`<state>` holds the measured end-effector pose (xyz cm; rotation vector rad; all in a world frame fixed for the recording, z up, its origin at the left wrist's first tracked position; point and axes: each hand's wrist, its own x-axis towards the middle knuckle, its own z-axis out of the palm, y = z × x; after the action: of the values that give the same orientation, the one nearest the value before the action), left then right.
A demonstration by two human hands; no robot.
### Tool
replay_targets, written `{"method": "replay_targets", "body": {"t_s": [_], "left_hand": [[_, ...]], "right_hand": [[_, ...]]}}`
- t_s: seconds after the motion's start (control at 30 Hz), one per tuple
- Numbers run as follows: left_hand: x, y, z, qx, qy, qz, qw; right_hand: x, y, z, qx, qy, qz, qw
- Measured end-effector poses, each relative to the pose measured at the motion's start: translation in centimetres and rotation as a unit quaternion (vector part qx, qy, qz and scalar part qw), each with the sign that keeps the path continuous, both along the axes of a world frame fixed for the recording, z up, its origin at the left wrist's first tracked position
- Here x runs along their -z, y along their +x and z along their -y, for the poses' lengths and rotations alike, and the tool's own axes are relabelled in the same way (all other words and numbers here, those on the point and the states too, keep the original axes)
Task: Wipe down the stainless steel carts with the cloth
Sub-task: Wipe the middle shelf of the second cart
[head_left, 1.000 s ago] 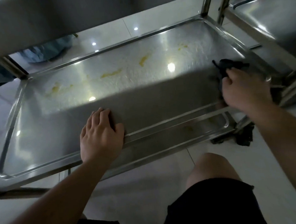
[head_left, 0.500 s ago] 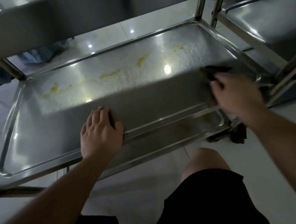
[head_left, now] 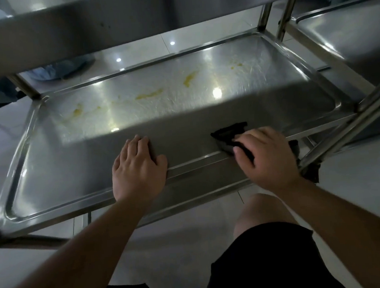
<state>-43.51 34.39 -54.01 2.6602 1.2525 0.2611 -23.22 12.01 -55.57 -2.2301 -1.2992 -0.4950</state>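
Right hand (head_left: 268, 159) presses a dark cloth (head_left: 230, 134) flat on the cart shelf (head_left: 59, 174), fingers together and curled over it, cloth poking out past the fingertips; left hand (head_left: 137, 169) lies just beside, fingers together, palm down across the near raised rim (head_left: 197, 165), bracing the cart. Best judged: keep the cloth flat under full palm pressure and sweep away from the fingertips in overlapping passes toward the yellow smears (head_left: 149, 94), which sit well beyond both hands. Open steel ahead; upper shelf (head_left: 88, 23) overhangs, corner post (head_left: 263, 17) and second cart (head_left: 344, 34) bound the far right.
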Motion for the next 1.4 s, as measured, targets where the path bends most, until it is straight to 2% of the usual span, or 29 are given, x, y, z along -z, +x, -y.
{"method": "replay_targets", "body": {"t_s": [0.07, 0.17, 0.23, 0.3, 0.37, 0.43, 0.5, 0.6, 0.67, 0.73, 0.83, 0.93, 1.0, 1.13, 1.27, 1.4], "left_hand": [[0.1, 0.0, -0.1, 0.002, 0.001, -0.002, 1.000], [0.0, 0.1, 0.0, 0.002, 0.004, -0.003, 1.000], [0.1, 0.1, 0.0, -0.002, 0.007, -0.002, 1.000], [0.2, 0.2, 0.0, -0.004, 0.007, 0.004, 1.000], [0.2, 0.2, 0.0, -0.006, 0.005, 0.009, 1.000], [0.2, 0.3, 0.1, -0.008, 0.003, 0.011, 1.000], [0.1, 0.2, 0.1, -0.008, 0.001, 0.014, 1.000], [-0.2, 0.0, 0.1, 0.000, -0.005, 0.014, 1.000], [-0.5, -0.1, -0.1, 0.008, -0.020, 0.009, 1.000], [-0.7, -0.2, -0.3, 0.008, -0.045, 0.008, 0.999], [-1.3, -0.6, -1.1, 0.019, -0.105, 0.010, 0.994], [-2.1, -1.4, -2.1, 0.036, -0.161, 0.050, 0.985], [-2.5, -2.8, -2.7, 0.044, -0.164, 0.076, 0.983], [-2.1, -8.8, -5.0, 0.053, -0.085, 0.027, 0.995], [-1.3, -16.8, -7.5, -0.019, -0.036, -0.006, 0.999], [-0.9, -22.0, -9.2, -0.060, -0.025, -0.035, 0.997]], "right_hand": [[-0.4, 4.1, 2.7, 0.058, -0.014, -0.002, 0.998], [-1.6, 11.0, 7.8, 0.233, -0.029, -0.049, 0.971], [-2.0, 12.9, 9.6, 0.269, -0.049, -0.071, 0.959], [-2.1, 11.9, 8.7, 0.285, -0.059, -0.045, 0.956], [-2.1, 8.7, 6.0, 0.273, -0.056, -0.026, 0.960], [-2.1, 4.5, 2.3, 0.211, -0.071, -0.021, 0.975], [-2.2, 0.5, -1.8, 0.153, -0.139, -0.018, 0.978], [-2.8, -2.5, -6.3, 0.051, -0.241, -0.058, 0.967], [-3.4, -0.8, -7.5, 0.010, -0.259, -0.109, 0.960], [-4.1, 2.6, -7.5, 0.052, -0.254, -0.148, 0.954], [-5.0, 5.4, -7.0, 0.188, -0.239, -0.155, 0.940], [-4.8, 4.1, -8.2, 0.225, -0.236, -0.174, 0.929], [-4.7, 1.9, -9.6, 0.217, -0.237, -0.170, 0.932], [-3.8, -2.9, -12.9, 0.173, -0.245, -0.156, 0.941], [-3.3, -9.0, -18.1, 0.125, -0.252, -0.142, 0.949], [-3.1, -17.7, -23.4, -0.002, -0.262, -0.127, 0.957]]}}
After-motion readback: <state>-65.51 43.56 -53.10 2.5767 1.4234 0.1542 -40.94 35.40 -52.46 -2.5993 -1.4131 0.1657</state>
